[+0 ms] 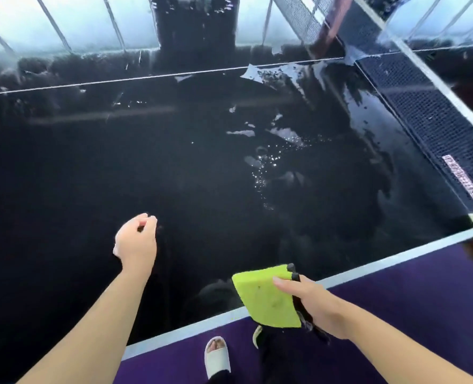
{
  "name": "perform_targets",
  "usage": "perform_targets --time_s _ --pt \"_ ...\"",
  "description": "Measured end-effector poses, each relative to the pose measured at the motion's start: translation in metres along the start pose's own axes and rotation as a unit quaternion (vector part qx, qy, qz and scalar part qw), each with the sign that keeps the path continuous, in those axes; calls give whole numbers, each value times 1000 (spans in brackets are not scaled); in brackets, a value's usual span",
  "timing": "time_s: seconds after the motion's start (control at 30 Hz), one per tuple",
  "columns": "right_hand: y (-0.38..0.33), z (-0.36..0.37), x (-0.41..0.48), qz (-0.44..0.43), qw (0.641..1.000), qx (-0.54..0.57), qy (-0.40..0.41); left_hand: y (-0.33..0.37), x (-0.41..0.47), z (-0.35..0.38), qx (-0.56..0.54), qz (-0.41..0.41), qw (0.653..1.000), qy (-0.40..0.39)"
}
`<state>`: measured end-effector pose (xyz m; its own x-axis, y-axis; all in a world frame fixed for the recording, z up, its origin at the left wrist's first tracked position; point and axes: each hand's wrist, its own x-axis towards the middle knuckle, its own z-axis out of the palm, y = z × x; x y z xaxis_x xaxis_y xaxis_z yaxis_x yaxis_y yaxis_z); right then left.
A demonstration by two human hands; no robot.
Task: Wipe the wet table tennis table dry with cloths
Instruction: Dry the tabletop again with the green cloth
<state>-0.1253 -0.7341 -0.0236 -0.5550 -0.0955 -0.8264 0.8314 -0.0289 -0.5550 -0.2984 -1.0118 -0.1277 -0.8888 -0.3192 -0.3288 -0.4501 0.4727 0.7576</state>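
Note:
The dark table tennis table [91, 162] fills most of the head view, with water patches and shiny droplets [279, 151] toward the net side. My right hand [315, 306] grips a folded yellow-green cloth [266, 297] with a dark backing, held over the table's near white edge [191, 328]. My left hand [137, 239] hovers over the dark surface left of the cloth, fingers curled inward, and I see nothing in it.
The net [423, 112] runs along the right side with a white top band. A white centre line [146, 77] crosses the far part. Purple floor [396, 300] lies beyond the near edge, with a foot in a white slipper [217, 356].

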Motion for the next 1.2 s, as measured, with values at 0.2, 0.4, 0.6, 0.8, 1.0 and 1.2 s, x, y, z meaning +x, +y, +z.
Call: perform_targets --time_s 0.2,0.4,0.6,0.8,1.0,1.2 --pt "-47 -38 -16 -110 980 70 148 53 0 38 34 106 992 -54" --pt "-95 -98 2 -157 940 163 256 104 14 85 108 145 982 -59" --pt "-182 -184 82 -207 895 68 390 131 59 129 240 64 969 -22" --pt "-296 -293 229 -225 827 -147 494 120 92 184 325 -27 941 88" --pt "-384 -290 388 -151 757 -480 417 109 101 201 344 -28 924 167" --pt "-458 -206 450 -259 711 -598 264 108 106 202 351 -19 918 183"
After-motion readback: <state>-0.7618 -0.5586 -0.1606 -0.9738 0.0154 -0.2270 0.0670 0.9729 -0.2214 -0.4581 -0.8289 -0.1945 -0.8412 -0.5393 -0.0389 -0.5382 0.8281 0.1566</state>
